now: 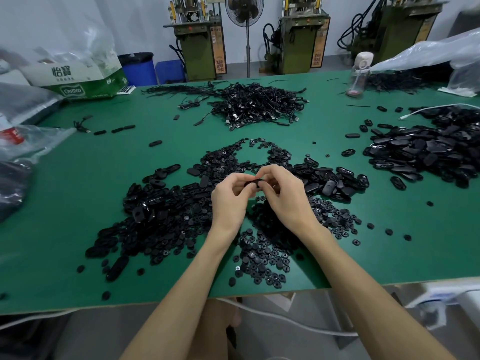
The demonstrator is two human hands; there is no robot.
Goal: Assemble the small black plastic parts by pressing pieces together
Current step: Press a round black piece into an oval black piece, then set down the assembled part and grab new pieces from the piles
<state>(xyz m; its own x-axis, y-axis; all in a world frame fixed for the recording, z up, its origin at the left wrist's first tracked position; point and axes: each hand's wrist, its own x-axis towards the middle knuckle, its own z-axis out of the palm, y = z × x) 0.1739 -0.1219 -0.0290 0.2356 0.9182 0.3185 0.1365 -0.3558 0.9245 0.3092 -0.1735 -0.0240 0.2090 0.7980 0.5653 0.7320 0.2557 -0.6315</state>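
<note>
Both hands meet above the middle of the green table (pixel 78 203). My left hand (pixel 230 201) and my right hand (pixel 283 196) together pinch one small black oval plastic part (pixel 254 183) between their fingertips. Most of that part is hidden by the fingers. Under and around the hands lies a wide heap of small black round pieces (pixel 262 250). Black oval shells (pixel 155 203) are piled to the left, and more oval shells (pixel 335 183) lie just right of my hands.
A bigger pile of oval shells (pixel 426 154) is at the right, a tangle of black cables (pixel 257 105) at the back centre. A green-and-white carton (pixel 78 81), plastic bags (pixel 28 141) and a water bottle (pixel 359 74) stand along the far and left edges. Machines and a fan stand behind the table.
</note>
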